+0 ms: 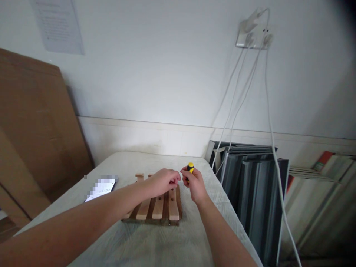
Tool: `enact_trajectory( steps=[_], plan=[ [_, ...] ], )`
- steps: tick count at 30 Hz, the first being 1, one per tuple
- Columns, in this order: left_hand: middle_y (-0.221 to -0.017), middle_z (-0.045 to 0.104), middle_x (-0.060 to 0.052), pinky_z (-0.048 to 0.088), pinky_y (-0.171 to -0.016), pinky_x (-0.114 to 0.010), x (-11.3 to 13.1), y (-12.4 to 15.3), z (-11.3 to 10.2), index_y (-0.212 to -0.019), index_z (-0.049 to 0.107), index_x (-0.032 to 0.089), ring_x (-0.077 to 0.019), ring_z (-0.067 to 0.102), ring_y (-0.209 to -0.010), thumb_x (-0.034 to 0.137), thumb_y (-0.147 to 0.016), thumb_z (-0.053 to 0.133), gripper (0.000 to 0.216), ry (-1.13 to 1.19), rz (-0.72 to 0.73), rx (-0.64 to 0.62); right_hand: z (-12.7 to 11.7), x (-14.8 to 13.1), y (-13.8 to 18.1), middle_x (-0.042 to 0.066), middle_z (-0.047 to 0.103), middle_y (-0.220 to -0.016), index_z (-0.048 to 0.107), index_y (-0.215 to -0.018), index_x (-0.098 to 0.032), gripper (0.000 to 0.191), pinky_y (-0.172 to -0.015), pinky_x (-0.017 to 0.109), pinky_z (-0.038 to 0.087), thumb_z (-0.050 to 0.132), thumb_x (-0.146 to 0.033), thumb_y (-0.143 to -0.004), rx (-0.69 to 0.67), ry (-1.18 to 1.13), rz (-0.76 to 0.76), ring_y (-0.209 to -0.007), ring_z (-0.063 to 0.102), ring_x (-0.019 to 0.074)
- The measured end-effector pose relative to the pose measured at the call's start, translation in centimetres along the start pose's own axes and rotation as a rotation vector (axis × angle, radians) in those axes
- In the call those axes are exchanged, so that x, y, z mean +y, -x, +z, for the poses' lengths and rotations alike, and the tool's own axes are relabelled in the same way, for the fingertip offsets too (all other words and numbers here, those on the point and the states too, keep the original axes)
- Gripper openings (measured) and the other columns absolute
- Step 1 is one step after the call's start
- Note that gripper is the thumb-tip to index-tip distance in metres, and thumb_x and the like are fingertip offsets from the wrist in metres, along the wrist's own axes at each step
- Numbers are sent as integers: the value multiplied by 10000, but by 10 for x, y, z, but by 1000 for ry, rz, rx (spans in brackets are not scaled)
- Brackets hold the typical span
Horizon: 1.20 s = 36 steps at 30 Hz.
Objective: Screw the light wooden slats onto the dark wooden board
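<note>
A slatted wooden panel (158,207) of light and dark strips lies flat on a pale quilted mattress (155,241). My right hand (194,185) is closed round a yellow-and-black screwdriver (190,168), held upright above the panel's far right corner. My left hand (162,181) hovers over the panel's far edge, fingers curled in a pinch beside the right hand. What the pinch holds is too small to make out.
A phone (100,188) with a lit screen lies on the mattress left of the panel. Large cardboard sheets (33,133) lean on the wall at left. Grey folded panels (250,185) stand to the right, with white cables (274,148) hanging from a wall socket (254,35).
</note>
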<state>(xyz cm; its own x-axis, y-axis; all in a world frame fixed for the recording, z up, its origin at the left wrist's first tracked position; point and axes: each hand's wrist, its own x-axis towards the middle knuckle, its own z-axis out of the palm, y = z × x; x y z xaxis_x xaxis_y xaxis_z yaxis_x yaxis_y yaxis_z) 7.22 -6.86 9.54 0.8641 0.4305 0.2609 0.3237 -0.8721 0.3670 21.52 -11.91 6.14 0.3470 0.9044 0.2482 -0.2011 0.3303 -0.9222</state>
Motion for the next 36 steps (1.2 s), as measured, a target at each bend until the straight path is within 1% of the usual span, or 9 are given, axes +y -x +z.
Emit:
enact_trajectory(
  steps=[8,17,21,25,28,30,32,34,36],
  plan=[
    [-811,675,-39,436,-655,-220,-6,4,-3,-840,634,149,-139,614,-705,100,-798,579,85,-115,29,13,3,-4,5,-83,414,-418,553,-655,-176,134,-392,220,191,635,-282,-641,-6,2,26,-381,328,69],
    [-858,721,-55,511,-751,-242,-20,8,7,-858,632,129,-149,683,-803,67,-765,605,115,269,-82,-82,3,1,3,-81,428,-447,576,-678,-165,145,-389,214,206,645,-290,-653,-53,61,66,-390,347,69],
    [-843,717,-48,519,-743,-238,-19,9,2,-846,635,129,-141,678,-796,16,-744,582,161,345,-91,-112,4,1,4,-70,452,-472,577,-689,-165,162,-396,216,247,642,-314,-682,-61,27,66,-408,390,80],
    [-837,712,-42,513,-735,-225,-23,12,-6,-858,654,135,-130,671,-780,1,-760,544,199,308,-1,-197,4,1,4,-36,519,-542,581,-736,-168,249,-438,238,354,606,-415,-759,-87,-72,57,-474,493,115],
    [-889,719,-48,507,-778,-236,-30,16,-5,-912,670,154,-135,677,-836,65,-808,553,180,255,68,-199,2,4,2,-25,541,-577,569,-763,-177,283,-485,262,406,589,-459,-780,-81,-80,59,-515,538,136],
    [-931,723,-61,510,-787,-239,-35,19,-3,-957,673,157,-138,682,-857,88,-828,547,193,265,65,-194,0,7,-1,-30,525,-562,554,-746,-186,286,-463,264,384,567,-468,-790,-70,30,76,-483,514,136],
    [-972,725,-79,516,-800,-243,-38,21,-2,-993,675,147,-143,687,-881,85,-828,548,217,308,34,-212,-4,9,-3,-37,496,-524,538,-684,-195,268,-436,260,331,568,-443,-780,-36,275,61,-446,464,131],
    [-1007,724,-97,520,-819,-250,-39,22,-3,-1027,673,131,-151,687,-912,85,-825,559,236,368,-5,-245,-7,9,-5,-34,492,-514,534,-628,-201,226,-460,261,312,595,-383,-747,32,541,-20,-469,450,134],
    [-1032,720,-106,520,-831,-256,-37,23,-6,-1051,670,123,-156,684,-936,96,-828,568,247,407,-29,-272,-9,9,-5,-25,533,-556,561,-647,-202,120,-515,265,340,603,-294,-713,64,671,-101,-538,485,150]
  ],
)
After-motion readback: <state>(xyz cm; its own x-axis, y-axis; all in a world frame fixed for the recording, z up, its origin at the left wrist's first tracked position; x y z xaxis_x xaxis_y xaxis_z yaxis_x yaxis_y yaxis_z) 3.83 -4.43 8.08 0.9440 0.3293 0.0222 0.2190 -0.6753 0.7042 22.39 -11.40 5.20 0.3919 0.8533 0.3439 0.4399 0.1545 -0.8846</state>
